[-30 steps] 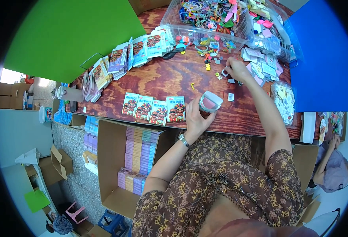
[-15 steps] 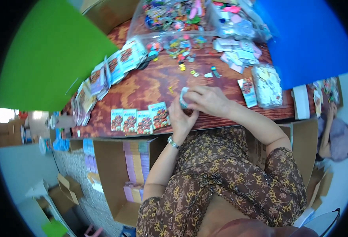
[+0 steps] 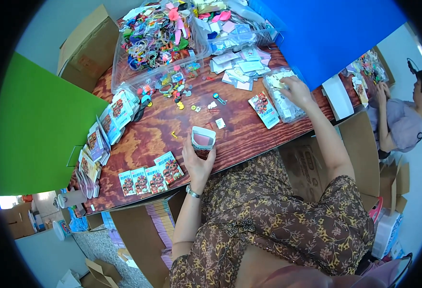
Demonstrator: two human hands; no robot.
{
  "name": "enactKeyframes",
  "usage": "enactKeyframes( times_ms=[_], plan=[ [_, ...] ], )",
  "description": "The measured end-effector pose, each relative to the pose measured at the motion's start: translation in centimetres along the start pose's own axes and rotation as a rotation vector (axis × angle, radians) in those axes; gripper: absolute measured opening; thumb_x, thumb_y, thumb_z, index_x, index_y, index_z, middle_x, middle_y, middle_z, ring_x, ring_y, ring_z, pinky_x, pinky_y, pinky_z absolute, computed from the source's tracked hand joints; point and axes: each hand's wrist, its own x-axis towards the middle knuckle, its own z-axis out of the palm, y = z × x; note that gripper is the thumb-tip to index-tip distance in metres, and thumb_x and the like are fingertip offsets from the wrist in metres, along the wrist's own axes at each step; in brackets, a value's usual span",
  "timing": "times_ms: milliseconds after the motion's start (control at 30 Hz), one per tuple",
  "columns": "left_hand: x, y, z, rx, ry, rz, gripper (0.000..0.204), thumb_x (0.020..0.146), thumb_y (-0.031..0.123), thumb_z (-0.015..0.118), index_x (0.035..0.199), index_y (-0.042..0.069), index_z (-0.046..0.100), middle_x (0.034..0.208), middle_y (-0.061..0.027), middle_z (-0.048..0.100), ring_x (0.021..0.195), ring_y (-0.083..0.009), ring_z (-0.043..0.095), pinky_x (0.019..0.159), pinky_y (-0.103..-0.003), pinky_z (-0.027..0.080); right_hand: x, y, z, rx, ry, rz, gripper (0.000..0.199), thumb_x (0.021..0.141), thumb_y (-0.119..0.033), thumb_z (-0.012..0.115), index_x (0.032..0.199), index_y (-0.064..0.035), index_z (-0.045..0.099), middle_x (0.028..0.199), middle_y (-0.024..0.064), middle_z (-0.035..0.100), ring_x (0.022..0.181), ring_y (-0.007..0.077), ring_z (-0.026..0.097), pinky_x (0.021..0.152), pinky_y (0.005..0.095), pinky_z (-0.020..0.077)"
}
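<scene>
My left hand (image 3: 199, 162) is wrapped round a small printed packet (image 3: 204, 131), holding it upright with its top open. A pinkish piece shows inside the packet. Off to the right, my right hand (image 3: 298, 92) reaches over a clear plastic bag (image 3: 287, 111) full of small white pieces. Its fingers are drawn together at the bag's top; what they grip, if anything, I cannot make out. A small white square (image 3: 220, 123) lies beside the packet. Left of my left hand, several matching printed packets (image 3: 156, 178) lie in a row along the table's near edge. Another packet (image 3: 263, 110) lies beside the bag.
Stacks of printed packets (image 3: 96, 144) lean along the left, by a green panel (image 3: 43, 125). Clear bins (image 3: 160, 41) of colourful trinkets stand at the back. White cards (image 3: 242, 67) are piled before a blue panel (image 3: 331, 38). Another person (image 3: 398, 115) sits at far right.
My right hand has left the packet and moved right to the bag of white pieces. The packet now stands open in my left hand. The whole view has turned.
</scene>
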Motion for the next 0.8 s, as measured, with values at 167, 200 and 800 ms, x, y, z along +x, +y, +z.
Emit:
enactKeyframes(
  times_ms=[167, 200, 800],
  plan=[
    [-0.2, 0.4, 0.1, 0.008, -0.011, -0.005, 0.087, 0.077, 0.022, 0.084, 0.148, -0.002, 0.041, 0.127, -0.0227, 0.059, 0.114, -0.0397, 0.056, 0.097, -0.049, 0.046, 0.9, -0.4, 0.6, -0.029, -0.169, 0.100, 0.015, 0.090, -0.022, 0.068, 0.102, -0.0133, 0.072, 0.103, 0.0101, 0.070, 0.097, 0.0344, 0.068, 0.081, 0.0467, 0.0540],
    [-0.2, 0.4, 0.2, 0.008, -0.007, 0.006, 0.087, 0.077, 0.023, 0.084, 0.148, -0.002, 0.041, 0.127, -0.0228, 0.059, 0.114, -0.0396, 0.056, 0.097, -0.049, 0.046, 1.0, 0.0, 0.9, -0.031, -0.131, 0.090, 0.013, 0.091, -0.022, 0.068, 0.100, -0.0132, 0.071, 0.102, 0.0106, 0.070, 0.096, 0.0345, 0.068, 0.080, 0.0471, 0.0539],
    [-0.5, 0.2, 0.0, 0.015, -0.011, 0.007, 0.088, 0.076, 0.023, 0.085, 0.147, -0.004, 0.041, 0.128, -0.0239, 0.059, 0.115, -0.0403, 0.056, 0.099, -0.049, 0.045, -4.5, -0.7, -2.0, -0.043, -0.300, 0.071, 0.032, 0.085, -0.029, 0.078, 0.108, -0.0089, 0.069, 0.093, 0.0134, 0.070, 0.092, 0.0332, 0.067, 0.077, 0.0453, 0.0522]
  ],
)
